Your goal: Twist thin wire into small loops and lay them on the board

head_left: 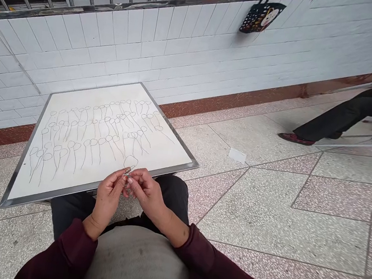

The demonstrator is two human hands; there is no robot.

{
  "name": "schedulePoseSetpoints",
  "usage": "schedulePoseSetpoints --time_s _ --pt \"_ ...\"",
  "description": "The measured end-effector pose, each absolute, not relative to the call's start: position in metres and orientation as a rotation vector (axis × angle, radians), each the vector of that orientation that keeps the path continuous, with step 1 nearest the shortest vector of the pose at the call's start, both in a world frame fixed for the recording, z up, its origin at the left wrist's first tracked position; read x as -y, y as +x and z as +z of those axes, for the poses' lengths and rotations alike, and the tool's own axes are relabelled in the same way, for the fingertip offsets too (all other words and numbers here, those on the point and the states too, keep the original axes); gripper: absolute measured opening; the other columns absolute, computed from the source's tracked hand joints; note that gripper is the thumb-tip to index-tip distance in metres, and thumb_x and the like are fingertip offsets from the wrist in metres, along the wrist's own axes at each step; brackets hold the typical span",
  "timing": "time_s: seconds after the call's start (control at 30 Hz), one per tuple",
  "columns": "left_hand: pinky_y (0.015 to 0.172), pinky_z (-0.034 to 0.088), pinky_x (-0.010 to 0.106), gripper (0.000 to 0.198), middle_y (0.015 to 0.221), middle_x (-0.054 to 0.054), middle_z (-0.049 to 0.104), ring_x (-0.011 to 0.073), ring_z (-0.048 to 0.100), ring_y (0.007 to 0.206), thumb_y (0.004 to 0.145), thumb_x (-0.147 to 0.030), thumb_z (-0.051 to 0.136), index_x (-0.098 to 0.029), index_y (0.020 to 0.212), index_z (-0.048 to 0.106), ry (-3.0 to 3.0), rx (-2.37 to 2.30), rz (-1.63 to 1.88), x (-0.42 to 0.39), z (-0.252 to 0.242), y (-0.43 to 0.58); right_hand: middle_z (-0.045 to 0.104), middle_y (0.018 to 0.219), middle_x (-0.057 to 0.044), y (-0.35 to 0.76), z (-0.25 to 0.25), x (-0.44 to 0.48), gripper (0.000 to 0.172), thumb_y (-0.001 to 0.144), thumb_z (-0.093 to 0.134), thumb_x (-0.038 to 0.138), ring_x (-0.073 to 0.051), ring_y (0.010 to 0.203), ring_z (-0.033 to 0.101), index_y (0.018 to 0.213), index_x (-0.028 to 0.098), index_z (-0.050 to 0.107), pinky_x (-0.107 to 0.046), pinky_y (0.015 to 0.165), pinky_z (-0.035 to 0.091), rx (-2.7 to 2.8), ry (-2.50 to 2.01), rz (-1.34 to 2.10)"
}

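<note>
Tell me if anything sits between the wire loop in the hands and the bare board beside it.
Nothing visible does. The left hand and right hand pinch the wire loop just over the board at its near edge. Bare white surface lies right there, and the laid-out loops are farther back.

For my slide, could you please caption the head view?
Left hand and right hand pinch a wire loop beside a loop-covered board.

Left hand (108,197) and right hand (145,193) meet, fingertips (124,178) pinched together.

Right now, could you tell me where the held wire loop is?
Head view, centre: the wire loop is pinched between left hand and right hand, over the near edge of the white board.
</note>
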State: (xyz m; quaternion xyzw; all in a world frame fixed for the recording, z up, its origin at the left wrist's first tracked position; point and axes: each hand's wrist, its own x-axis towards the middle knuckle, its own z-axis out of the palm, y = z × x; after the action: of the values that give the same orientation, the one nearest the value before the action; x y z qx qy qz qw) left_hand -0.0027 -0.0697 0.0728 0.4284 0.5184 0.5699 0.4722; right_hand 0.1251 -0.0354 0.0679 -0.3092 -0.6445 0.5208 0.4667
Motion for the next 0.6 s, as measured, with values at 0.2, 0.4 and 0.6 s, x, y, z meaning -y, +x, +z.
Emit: schedulePoseSetpoints --time_s 0.2,0.4,0.6 --pt "0.071 0.057 0.032 0.039 0.105 0.008 0.071 0.0184 0.066 0.079 0.089 -0.046 0.057 -0.021 0.116 0.068 1.077 -1.262 1.375 0.0722 0.073 -0.0054 0.06 0.065 0.004 0.1275 0.0679 0.0347 0.013 0.093 0.053 0.035 -0.012 0.053 0.058 0.098 0.024 0.051 -0.022 0.048 0.048 1.632 -0.862 1.193" --pt "0.072 0.057 0.034 0.042 0.118 0.009 0.067 0.0195 0.065 0.082 0.09 -0.049 0.054 -0.022 0.12 0.066 1.144 -1.281 1.324 0.0743 0.0713 -0.0069 0.065 0.072 0.001 0.1285 0.0629 0.0336 0.009 0.092 0.054 0.026 -0.014 0.06 0.063 0.1 0.023 0.055 -0.025 0.058 0.051 1.797 -0.999 0.886" --pt "0.065 0.053 0.029 0.043 0.088 0.006 0.068 0.0144 0.06 0.067 0.094 -0.048 0.047 -0.018 0.12 0.063 1.02 -1.284 1.325 0.0721 0.071 -0.0081 0.068 0.093 -0.006 0.1312 0.0586 0.0285 0.02 0.097 0.048 0.027 -0.017 0.077 0.066 0.113 0.022 0.057 -0.029 0.068 0.053 1.941 -0.862 0.638"
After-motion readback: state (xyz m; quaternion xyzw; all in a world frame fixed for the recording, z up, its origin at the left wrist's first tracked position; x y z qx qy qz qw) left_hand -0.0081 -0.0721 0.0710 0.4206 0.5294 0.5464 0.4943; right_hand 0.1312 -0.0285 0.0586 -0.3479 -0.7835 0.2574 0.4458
